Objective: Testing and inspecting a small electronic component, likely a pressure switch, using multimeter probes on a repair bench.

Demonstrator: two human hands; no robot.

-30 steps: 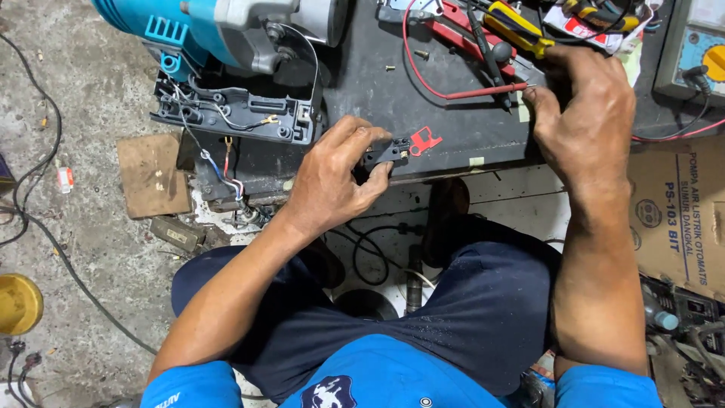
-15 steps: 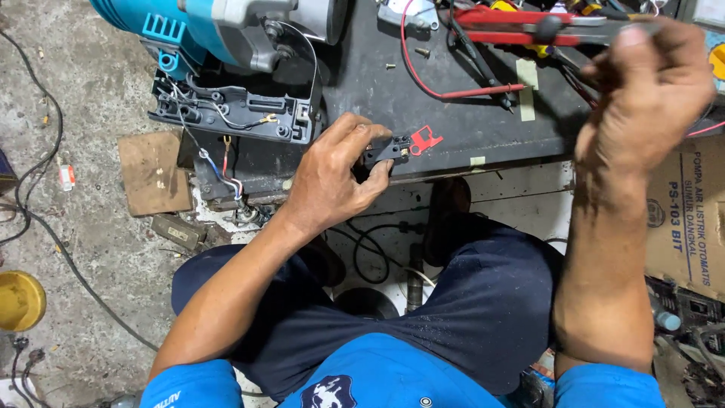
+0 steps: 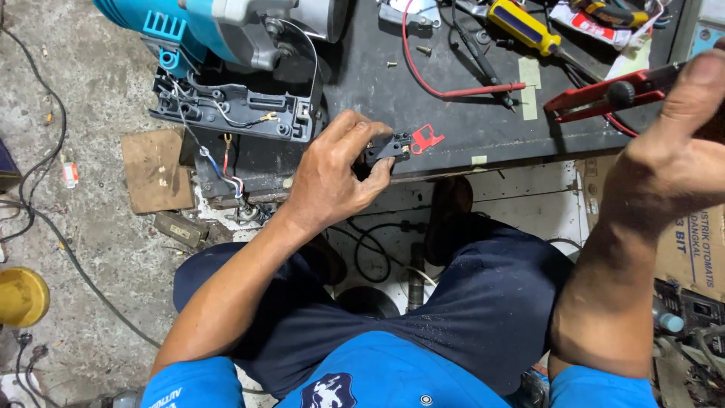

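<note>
Pinching a small black switch part point(image 3: 390, 146) between thumb and fingertips, your left hand point(image 3: 332, 177) holds it at the front edge of the dark workbench point(image 3: 453, 121), right beside a small red plastic piece point(image 3: 427, 139) lying on the benchtop. Your left forearm runs up from your lap at a slant, wrist slightly bent, with the fingers curled closed around the part and the thumb pressing from below. Your right hand point(image 3: 672, 151) is lifted higher and closer to the camera, forearm nearly upright, and it grips the red-handled pliers point(image 3: 604, 96) by their far end; the tool's tip points left, hanging over the bench's right portion. The fingers there are folded over the handle, though blur hides exactly how tightly. Behind the switch part, a red wire point(image 3: 423, 72) loops across the bench, and a yellow-handled screwdriver point(image 3: 525, 28) lies near the back edge. To the left sits the opened blue power tool point(image 3: 219, 34), its black handle shell point(image 3: 226, 113) lying exposed with thin wires trailing down toward the concrete floor point(image 3: 75, 189).
</note>
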